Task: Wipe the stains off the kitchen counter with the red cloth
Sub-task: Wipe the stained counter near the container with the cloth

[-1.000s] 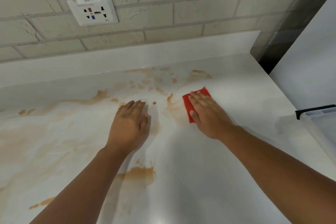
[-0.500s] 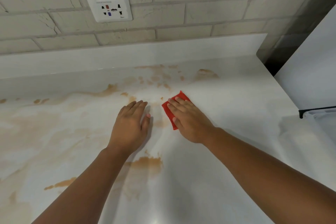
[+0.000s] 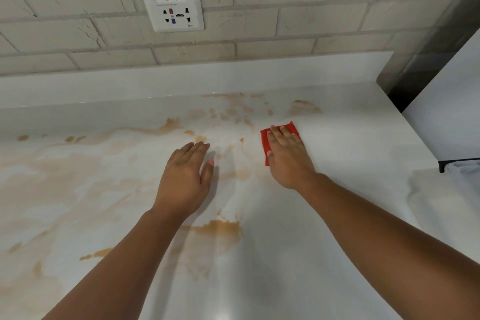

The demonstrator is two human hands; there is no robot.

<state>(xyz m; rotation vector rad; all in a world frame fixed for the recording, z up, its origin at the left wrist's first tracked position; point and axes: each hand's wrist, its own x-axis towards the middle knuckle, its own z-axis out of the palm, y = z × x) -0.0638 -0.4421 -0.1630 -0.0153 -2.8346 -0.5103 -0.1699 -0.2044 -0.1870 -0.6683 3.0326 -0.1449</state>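
Note:
The white marble kitchen counter (image 3: 337, 228) carries brown stains: a scattered patch (image 3: 233, 109) near the back edge, a streak (image 3: 168, 126) to the left, and a blot (image 3: 220, 228) near my forearms. My right hand (image 3: 288, 158) lies flat on the red cloth (image 3: 265, 147), pressing it on the counter right of centre; only the cloth's left edge and far corner show. Resting palm-down beside it, my left hand (image 3: 184, 179) has its fingers together and holds nothing.
A low white upstand and a brick wall with a white socket plate (image 3: 174, 13) close the back. A white appliance side (image 3: 446, 112) stands at the right, with a clear plastic container (image 3: 465, 166) with a black rim in front of it.
My right hand slid the red cloth left toward the left hand, then back to the right and slightly farther from me. The left hand stayed put.

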